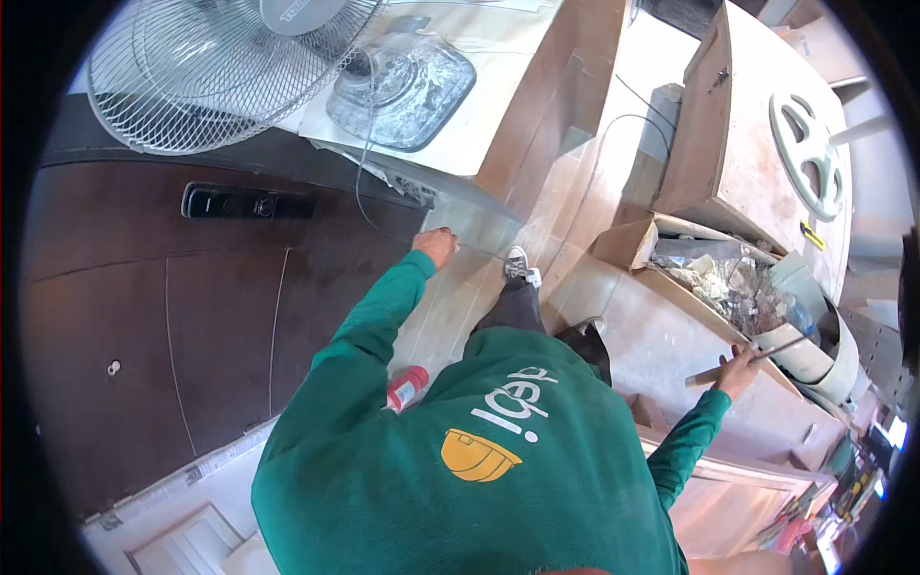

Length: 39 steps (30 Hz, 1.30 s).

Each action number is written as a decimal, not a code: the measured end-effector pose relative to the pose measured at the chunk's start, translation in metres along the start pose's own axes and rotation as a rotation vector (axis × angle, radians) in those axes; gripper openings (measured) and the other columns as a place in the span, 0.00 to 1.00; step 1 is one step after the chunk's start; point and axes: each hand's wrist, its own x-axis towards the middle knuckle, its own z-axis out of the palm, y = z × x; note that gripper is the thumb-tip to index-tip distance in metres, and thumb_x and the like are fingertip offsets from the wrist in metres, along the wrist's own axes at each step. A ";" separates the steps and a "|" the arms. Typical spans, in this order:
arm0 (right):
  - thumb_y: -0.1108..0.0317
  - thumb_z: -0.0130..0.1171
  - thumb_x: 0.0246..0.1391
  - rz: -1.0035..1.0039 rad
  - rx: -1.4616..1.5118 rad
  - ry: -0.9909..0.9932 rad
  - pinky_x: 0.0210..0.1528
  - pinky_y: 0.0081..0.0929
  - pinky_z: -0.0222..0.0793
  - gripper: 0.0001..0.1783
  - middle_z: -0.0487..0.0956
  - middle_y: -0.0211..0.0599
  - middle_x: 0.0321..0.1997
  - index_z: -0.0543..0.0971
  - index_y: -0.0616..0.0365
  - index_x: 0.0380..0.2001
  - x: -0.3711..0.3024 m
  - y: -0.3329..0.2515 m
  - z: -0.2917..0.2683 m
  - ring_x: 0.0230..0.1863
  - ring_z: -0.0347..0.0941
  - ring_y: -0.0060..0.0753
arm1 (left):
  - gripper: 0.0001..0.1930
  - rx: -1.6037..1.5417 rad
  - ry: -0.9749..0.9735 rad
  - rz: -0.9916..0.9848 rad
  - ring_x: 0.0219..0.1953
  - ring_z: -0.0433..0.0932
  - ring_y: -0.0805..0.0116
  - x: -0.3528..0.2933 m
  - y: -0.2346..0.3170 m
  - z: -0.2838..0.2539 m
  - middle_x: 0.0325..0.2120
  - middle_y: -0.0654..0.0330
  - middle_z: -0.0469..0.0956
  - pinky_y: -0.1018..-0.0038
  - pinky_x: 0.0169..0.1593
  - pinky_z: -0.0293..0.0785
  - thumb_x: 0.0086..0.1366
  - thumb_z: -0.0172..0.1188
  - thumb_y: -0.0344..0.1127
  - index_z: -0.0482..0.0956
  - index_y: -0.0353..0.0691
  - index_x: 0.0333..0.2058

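My left hand [438, 246] is closed around a thin grey cord [361, 196] that hangs in a curve from the fan. Beyond the fingers the cord runs on toward my shoe. Off to the right, my right hand [736, 372] grips a long thin tool [705, 378]. Its pale, handle-like end points toward me and a slim dark shaft extends past the fingers; its exact kind is unclear. Just beyond that hand stands a long open box [692, 299] filled with plastic, shavings and scraps.
A caged fan [230, 72] stands at upper left on a pale worktop [460, 144] above a dark door panel [105, 316] with a black lock. A wooden cabinet [747, 125] at right bears a yellow cutter [813, 236]. A red bottle [407, 386] is by my left side.
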 end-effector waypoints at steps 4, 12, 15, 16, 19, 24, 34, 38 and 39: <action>0.47 0.50 0.65 -0.010 -0.046 -0.052 0.32 0.36 0.78 0.38 0.68 0.47 0.64 0.55 0.57 0.69 -0.022 -0.021 0.019 0.54 0.75 0.46 | 0.12 -0.015 0.016 0.066 0.48 0.79 0.49 0.052 -0.004 0.025 0.45 0.52 0.78 0.54 0.49 0.76 0.65 0.57 0.41 0.80 0.48 0.45; 0.50 0.50 0.66 -0.064 -0.237 -0.115 0.35 0.32 0.75 0.33 0.77 0.47 0.52 0.59 0.47 0.70 -0.055 -0.029 0.028 0.51 0.75 0.40 | 0.14 -0.056 0.100 0.221 0.49 0.79 0.50 0.084 0.020 0.043 0.45 0.51 0.79 0.55 0.50 0.76 0.63 0.57 0.38 0.78 0.46 0.48; 0.51 0.49 0.67 -0.181 -0.289 -0.158 0.38 0.33 0.75 0.32 0.78 0.46 0.50 0.59 0.43 0.71 -0.031 0.000 0.031 0.51 0.75 0.39 | 0.14 -0.030 0.053 0.131 0.50 0.79 0.51 0.105 0.021 0.040 0.45 0.51 0.80 0.56 0.51 0.75 0.64 0.56 0.41 0.80 0.46 0.47; 0.51 0.48 0.68 -0.181 -0.321 -0.169 0.39 0.34 0.74 0.31 0.77 0.47 0.52 0.58 0.39 0.71 -0.043 -0.014 0.033 0.51 0.75 0.39 | 0.14 -0.027 0.008 0.077 0.50 0.79 0.52 0.101 0.025 0.041 0.44 0.51 0.80 0.56 0.52 0.75 0.65 0.56 0.43 0.80 0.46 0.46; 0.51 0.48 0.68 -0.156 -0.168 -0.178 0.38 0.33 0.73 0.32 0.76 0.47 0.54 0.56 0.37 0.72 -0.084 -0.052 0.040 0.51 0.75 0.39 | 0.16 -0.099 0.027 0.002 0.50 0.79 0.52 0.074 0.049 0.012 0.44 0.52 0.81 0.56 0.52 0.74 0.66 0.55 0.48 0.83 0.44 0.42; 0.52 0.47 0.69 -0.113 -0.152 -0.211 0.37 0.31 0.73 0.31 0.74 0.46 0.57 0.56 0.37 0.72 -0.099 -0.052 0.041 0.53 0.74 0.37 | 0.19 -0.346 0.148 0.119 0.47 0.79 0.52 0.009 0.074 -0.071 0.42 0.51 0.81 0.56 0.50 0.73 0.66 0.56 0.52 0.84 0.42 0.39; 0.55 0.46 0.70 -0.139 -0.026 -0.547 0.26 0.18 0.70 0.28 0.80 0.42 0.45 0.60 0.46 0.70 -0.153 -0.071 0.094 0.30 0.75 0.19 | 0.16 -1.097 0.317 0.401 0.38 0.80 0.65 -0.093 0.103 -0.185 0.35 0.53 0.82 0.71 0.44 0.74 0.68 0.58 0.42 0.82 0.31 0.39; 0.63 0.52 0.63 -0.180 0.033 -1.024 0.13 0.15 0.60 0.34 0.80 0.30 0.28 0.58 0.49 0.71 -0.187 -0.119 0.142 0.14 0.63 0.14 | 0.16 -1.339 0.327 0.488 0.37 0.75 0.75 -0.108 0.117 -0.192 0.33 0.60 0.78 0.76 0.43 0.70 0.70 0.58 0.43 0.81 0.32 0.39; 0.62 0.55 0.62 -0.243 0.044 -1.101 0.14 0.16 0.60 0.32 0.80 0.30 0.28 0.63 0.51 0.68 -0.187 -0.122 0.164 0.14 0.64 0.15 | 0.16 -1.357 0.325 0.540 0.37 0.74 0.75 -0.111 0.122 -0.201 0.32 0.60 0.78 0.77 0.42 0.70 0.70 0.59 0.43 0.81 0.32 0.39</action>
